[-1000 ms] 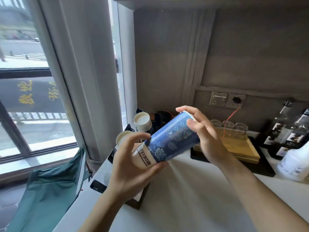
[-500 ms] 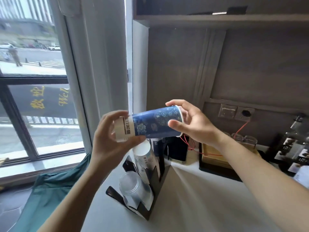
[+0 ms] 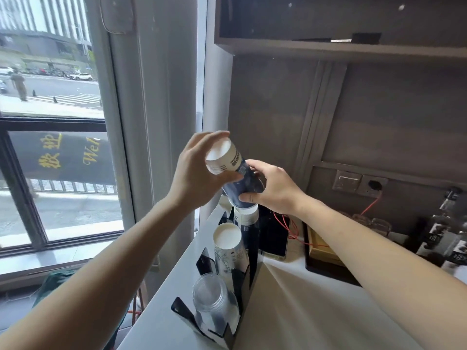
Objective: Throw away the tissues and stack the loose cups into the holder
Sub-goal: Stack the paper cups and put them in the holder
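**Blue cup held over the holder by the window**

White desk (image 3: 290,311) beside a street-facing window (image 3: 50,173) with yellow lettering, partly "Wel"; grey wall, socket (image 3: 372,185); left hand (image 3: 199,178) and right hand (image 3: 275,188) fingers clasp the inverted blue paper cup (image 3: 235,178) just above the rear stack in the black holder (image 3: 242,274); cup label unreadable.

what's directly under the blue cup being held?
The blue paper cup, mouth down in both hands, sits over an inverted paper cup stack in the black holder. The stack's lower part is hidden.
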